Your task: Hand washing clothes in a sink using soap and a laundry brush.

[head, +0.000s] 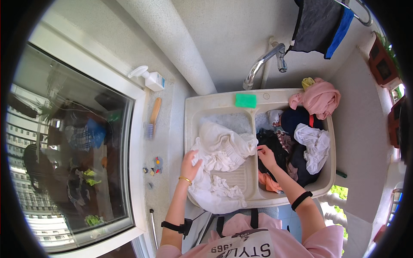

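Observation:
A wet white garment point(222, 148) lies bunched in the left basin of a two-part laundry sink point(226, 203), its gathered band facing up. My left hand point(190, 166) rests on the cloth's left side, thumb and fingers apart. At the divider, my right hand point(267, 157) pinches the garment's right end between thumb and fingertips. More white fabric point(219, 195) spreads over the ribbed washboard point(234, 176) and the front left rim. Sudsy water point(230, 121) shows behind the garment. Dark clothes point(272, 145), an orange cloth point(269, 183) and a white cloth point(313, 145) fill the right basin.
A green sponge point(246, 101) sits on the back rim below the chrome faucet point(263, 64). Pink fabric point(319, 98) is heaped on the back right corner. Along the left ledge are a spray bottle point(154, 80) and a wooden-handled brush point(155, 116). A dark cloth point(314, 25) hangs above.

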A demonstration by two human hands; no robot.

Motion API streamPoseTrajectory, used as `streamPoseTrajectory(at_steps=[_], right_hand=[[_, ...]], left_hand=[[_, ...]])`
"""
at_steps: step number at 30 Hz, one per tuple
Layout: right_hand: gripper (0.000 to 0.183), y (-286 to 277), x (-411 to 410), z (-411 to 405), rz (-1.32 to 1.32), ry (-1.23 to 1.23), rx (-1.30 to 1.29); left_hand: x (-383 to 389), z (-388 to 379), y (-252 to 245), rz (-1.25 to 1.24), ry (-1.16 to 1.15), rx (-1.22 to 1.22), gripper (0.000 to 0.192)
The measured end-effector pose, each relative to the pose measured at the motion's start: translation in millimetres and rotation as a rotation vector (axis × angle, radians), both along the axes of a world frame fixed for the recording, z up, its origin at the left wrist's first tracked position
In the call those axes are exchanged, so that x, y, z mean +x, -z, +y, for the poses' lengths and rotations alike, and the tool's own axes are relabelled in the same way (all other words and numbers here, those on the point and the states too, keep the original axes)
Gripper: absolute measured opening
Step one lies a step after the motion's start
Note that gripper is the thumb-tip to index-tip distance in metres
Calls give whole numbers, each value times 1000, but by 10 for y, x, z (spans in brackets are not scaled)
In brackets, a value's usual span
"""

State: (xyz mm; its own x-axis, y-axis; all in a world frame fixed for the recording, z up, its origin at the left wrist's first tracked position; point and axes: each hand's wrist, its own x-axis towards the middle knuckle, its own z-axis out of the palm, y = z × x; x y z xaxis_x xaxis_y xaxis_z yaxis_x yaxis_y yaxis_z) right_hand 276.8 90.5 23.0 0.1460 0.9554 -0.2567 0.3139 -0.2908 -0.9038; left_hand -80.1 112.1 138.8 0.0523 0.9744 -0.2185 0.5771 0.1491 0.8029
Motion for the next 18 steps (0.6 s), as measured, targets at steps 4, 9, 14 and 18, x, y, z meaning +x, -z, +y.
streamPoseTrajectory(at_steps=[4,9,14,18], right_hand=[[42,-35,-583,-116,-272,-323,236],[69,0,-1023,-71,-403,-256,-71],[76,-50,-1015,70,-557,-52,242],[56,-117,-1021,240,-493,-177,16]], left_hand=[[289,-664,472,147,310,7,47],[478,-1037,561,127,-106,-146,52],[543,-1272,329,441,-658,-26,68],[344,-1585,814,416,-695,77,77]])
